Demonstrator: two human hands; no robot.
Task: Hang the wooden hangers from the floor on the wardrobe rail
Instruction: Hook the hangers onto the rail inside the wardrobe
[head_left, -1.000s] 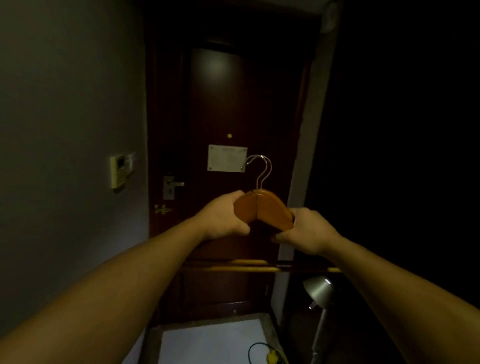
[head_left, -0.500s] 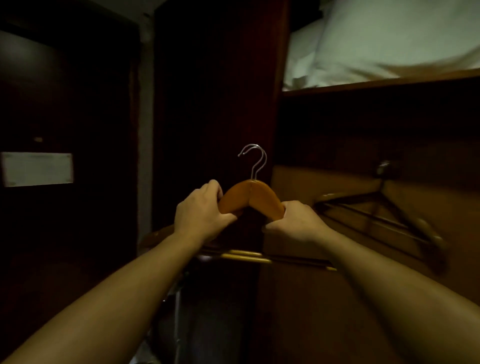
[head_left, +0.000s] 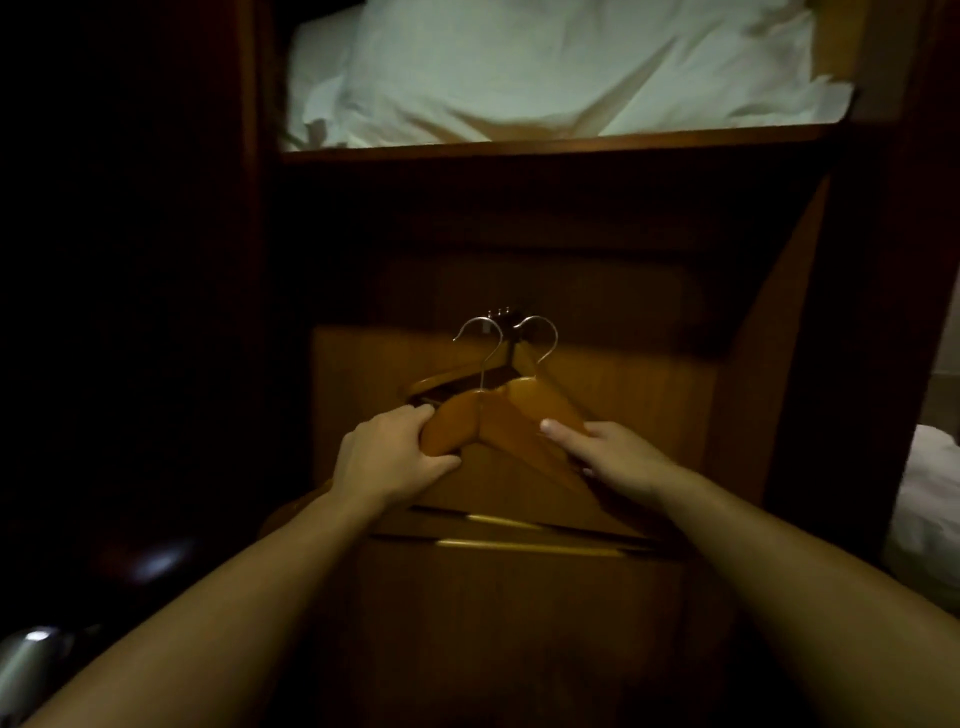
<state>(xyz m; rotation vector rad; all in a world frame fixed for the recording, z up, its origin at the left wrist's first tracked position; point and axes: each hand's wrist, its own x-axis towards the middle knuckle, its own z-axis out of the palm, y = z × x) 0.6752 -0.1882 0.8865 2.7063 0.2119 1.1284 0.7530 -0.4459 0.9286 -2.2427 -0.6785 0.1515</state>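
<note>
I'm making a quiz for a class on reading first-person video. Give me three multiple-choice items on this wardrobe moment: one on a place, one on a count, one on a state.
1. Where does the white bedding lie?
A. on the shelf above the hanging space
B. on the floor
C. over the person's arm

2. How many silver metal hooks rise above the orange-brown wooden hangers in the hands?
A. one
B. two
C. four

3. How does the left hand stand?
A. flat and open
B. closed in a grip on a hanger's left arm
C. off the hangers

Answers:
1 A: the bedding fills the top compartment, on the wooden shelf.
2 B: two hooks show side by side.
3 B: its fingers curl round the wood, while the right hand holds the other side.
</note>
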